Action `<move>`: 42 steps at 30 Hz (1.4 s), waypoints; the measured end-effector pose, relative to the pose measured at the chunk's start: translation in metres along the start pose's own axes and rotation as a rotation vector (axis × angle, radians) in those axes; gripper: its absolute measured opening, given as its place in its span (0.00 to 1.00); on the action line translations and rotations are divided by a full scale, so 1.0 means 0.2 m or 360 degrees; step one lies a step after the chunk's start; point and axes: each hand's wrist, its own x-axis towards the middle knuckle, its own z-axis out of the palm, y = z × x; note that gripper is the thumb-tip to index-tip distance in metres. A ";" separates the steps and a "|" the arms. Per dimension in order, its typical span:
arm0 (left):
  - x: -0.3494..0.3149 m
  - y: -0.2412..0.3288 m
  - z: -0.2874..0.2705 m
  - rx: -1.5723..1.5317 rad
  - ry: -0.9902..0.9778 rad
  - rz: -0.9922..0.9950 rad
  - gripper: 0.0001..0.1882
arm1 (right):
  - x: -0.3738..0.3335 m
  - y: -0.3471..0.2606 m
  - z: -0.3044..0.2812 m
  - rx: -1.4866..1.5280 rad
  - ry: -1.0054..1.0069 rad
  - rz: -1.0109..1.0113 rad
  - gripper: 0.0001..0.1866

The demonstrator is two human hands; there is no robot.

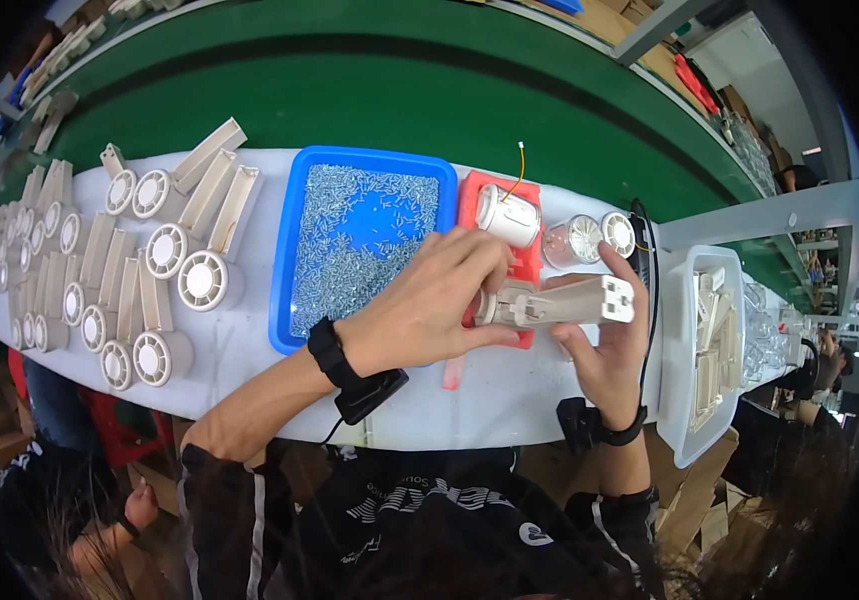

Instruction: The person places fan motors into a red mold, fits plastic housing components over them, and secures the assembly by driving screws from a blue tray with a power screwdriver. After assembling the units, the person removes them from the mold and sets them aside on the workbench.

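Observation:
Over a red block-shaped fixture (526, 268), a cream plastic handle piece (574, 305) lies sideways between my two hands. My left hand (434, 295) is closed on its left end, with fingers curled above and the thumb below. Its exact grip is partly hidden. My right hand (609, 365) grips the squared right end between thumb and forefinger. A white cylindrical housing (509, 218) with a thin yellow wire (520, 175) rests at the fixture's far part. To its right are a clear cup (571, 241) and a round slotted cap (617, 235).
A blue tray (290, 250) of small screws stands left of my hands. Several cream assemblies (204, 280) with round slotted ends fill the table's left side. At right, a white bin (682, 350) holds cream parts beside a black cable (655, 300). Another person's hand (140, 503) shows lower left.

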 end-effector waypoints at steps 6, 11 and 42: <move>-0.02 -0.05 -0.03 0.0199 -0.0150 0.0064 0.19 | 0.01 0.05 0.05 -0.0355 -0.0285 -0.0213 0.46; -0.04 -0.06 -0.02 0.0302 -0.0170 0.0101 0.19 | -0.01 0.03 0.04 -0.0534 -0.0401 -0.0100 0.42; 0.04 0.01 -0.23 0.0109 -0.0310 -0.0049 0.19 | -0.02 0.08 -0.12 -0.0632 -0.0113 0.0235 0.29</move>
